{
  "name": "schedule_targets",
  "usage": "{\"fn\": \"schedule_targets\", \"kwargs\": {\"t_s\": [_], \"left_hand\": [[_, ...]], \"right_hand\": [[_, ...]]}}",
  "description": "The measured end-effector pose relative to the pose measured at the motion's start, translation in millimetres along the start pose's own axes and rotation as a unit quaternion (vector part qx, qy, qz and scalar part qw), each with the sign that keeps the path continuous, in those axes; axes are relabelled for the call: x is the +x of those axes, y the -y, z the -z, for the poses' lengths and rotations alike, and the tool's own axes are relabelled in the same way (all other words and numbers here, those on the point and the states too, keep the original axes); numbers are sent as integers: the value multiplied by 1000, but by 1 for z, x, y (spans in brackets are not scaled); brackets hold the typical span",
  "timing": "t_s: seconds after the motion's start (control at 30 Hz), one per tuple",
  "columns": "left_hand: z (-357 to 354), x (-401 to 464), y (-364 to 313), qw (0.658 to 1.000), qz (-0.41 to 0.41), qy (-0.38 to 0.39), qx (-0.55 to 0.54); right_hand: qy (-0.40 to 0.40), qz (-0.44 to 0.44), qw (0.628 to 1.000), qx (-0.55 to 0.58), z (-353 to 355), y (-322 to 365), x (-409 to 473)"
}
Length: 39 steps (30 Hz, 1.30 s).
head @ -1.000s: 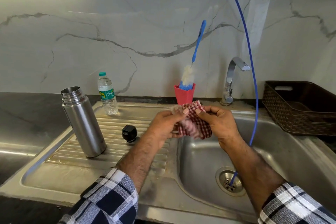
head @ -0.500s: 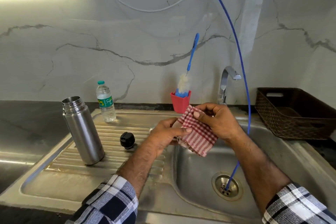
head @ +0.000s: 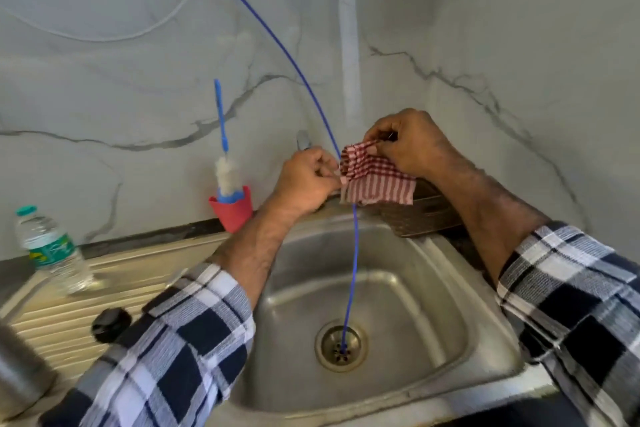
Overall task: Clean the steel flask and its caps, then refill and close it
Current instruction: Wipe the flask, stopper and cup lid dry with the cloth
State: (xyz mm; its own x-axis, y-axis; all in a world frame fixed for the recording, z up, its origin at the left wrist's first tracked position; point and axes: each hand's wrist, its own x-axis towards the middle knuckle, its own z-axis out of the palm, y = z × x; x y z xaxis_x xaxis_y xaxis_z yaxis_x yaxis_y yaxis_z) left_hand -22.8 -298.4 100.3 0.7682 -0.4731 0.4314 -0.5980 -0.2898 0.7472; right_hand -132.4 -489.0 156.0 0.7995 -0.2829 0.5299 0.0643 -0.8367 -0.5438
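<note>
Both hands hold up a red-and-white checked cloth (head: 377, 180) above the back of the sink basin (head: 408, 291). My right hand (head: 408, 142) pinches its top edge; my left hand (head: 308, 180) grips its left edge with curled fingers. The steel flask (head: 19, 374) shows only partly at the lower left edge, on the ribbed draining board (head: 65, 315). A black cap (head: 110, 324) lies on the board beside my left sleeve. A plastic water bottle (head: 52, 250) stands at the board's back left.
A red cup (head: 233, 211) with a blue-handled bottle brush (head: 225, 166) stands at the wall. A blue hose (head: 351, 274) runs down into the drain (head: 341, 345). The tap (head: 303, 140) is mostly hidden behind my left hand. A brown basket (head: 422, 215) sits behind the cloth.
Both hands have lifted the cloth up and to the right, toward the wall and basket. The view has swung right and down, so the flask slid to the frame's left edge.
</note>
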Motion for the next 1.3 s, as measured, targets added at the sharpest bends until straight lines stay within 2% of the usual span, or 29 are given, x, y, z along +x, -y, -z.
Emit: {"fn": "schedule_targets", "kwargs": {"t_s": [0.07, 0.23, 0.4, 0.53, 0.63, 0.73, 0.97, 1.13, 1.3], "left_hand": [[-26, 19, -24, 999, -1, 32, -10], [-75, 64, -58, 992, -62, 48, 96], [-113, 104, -59, 978, 18, 133, 158], [-141, 119, -50, 944, 59, 183, 270], [-154, 126, -41, 906, 37, 158, 391], [-153, 128, -33, 892, 13, 130, 433], [-122, 103, -21, 916, -60, 71, 391], [-87, 50, -28, 923, -92, 42, 372], [-25, -12, -5, 930, -45, 1, 364]], "right_hand": [[-23, -5, 1000, -19, 18, -18, 5], [-40, -6, 995, -96, 45, -62, 28], [31, -48, 988, -142, 51, -106, 51], [97, -93, 976, -174, 33, -135, 64], [99, -99, 967, -211, 14, -150, 71], [91, -96, 959, -251, 2, -156, 74], [56, -85, 962, -255, 7, -137, 60], [41, -17, 968, -247, 5, -89, 29], [53, 50, 973, -219, -25, -29, -9]]}}
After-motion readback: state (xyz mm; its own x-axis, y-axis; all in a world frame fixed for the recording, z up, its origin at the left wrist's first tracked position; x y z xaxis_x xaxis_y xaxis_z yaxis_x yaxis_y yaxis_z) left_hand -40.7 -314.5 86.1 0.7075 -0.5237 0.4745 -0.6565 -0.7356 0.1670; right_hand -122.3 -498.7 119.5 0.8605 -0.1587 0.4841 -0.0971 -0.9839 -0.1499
